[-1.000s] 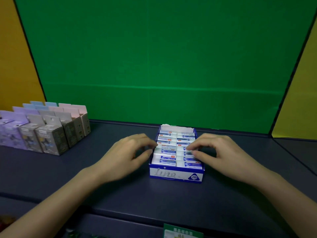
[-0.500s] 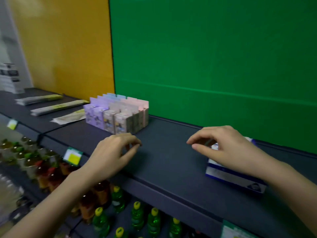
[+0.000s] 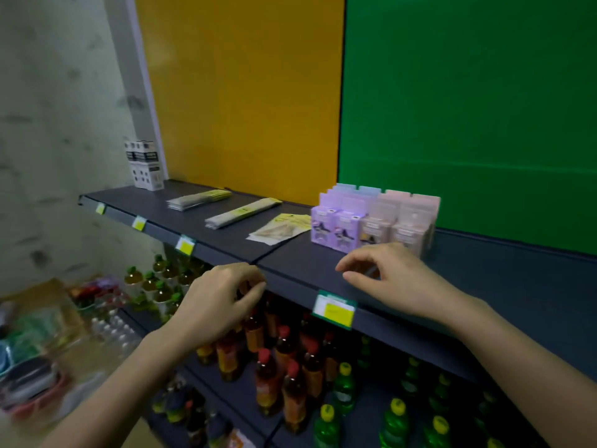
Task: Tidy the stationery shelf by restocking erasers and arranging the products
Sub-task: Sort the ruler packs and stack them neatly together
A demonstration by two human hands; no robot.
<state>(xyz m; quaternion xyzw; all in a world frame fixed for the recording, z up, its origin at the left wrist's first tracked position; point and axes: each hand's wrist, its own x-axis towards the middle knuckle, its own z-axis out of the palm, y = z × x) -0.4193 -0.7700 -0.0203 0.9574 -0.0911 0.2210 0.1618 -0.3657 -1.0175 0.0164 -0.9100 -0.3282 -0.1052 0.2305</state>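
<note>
My left hand (image 3: 219, 299) hovers in front of the dark shelf (image 3: 290, 263) edge, fingers loosely curled, holding nothing. My right hand (image 3: 394, 279) hangs over the shelf front, just before a block of small purple and pink boxes (image 3: 371, 224), fingers loosely bent and empty. The blue eraser box is out of view. Flat packets (image 3: 240, 211) lie on the shelf to the left of the boxes.
White and black boxes (image 3: 145, 164) stand at the shelf's far left end. Yellow price tags (image 3: 332, 308) line the shelf edge. Several bottles (image 3: 284, 376) fill the lower shelf. A cluttered basket (image 3: 38, 350) sits at lower left.
The view has swung left, so the blue eraser box has left the frame. Both hands came off that box and now hover empty near the shelf front.
</note>
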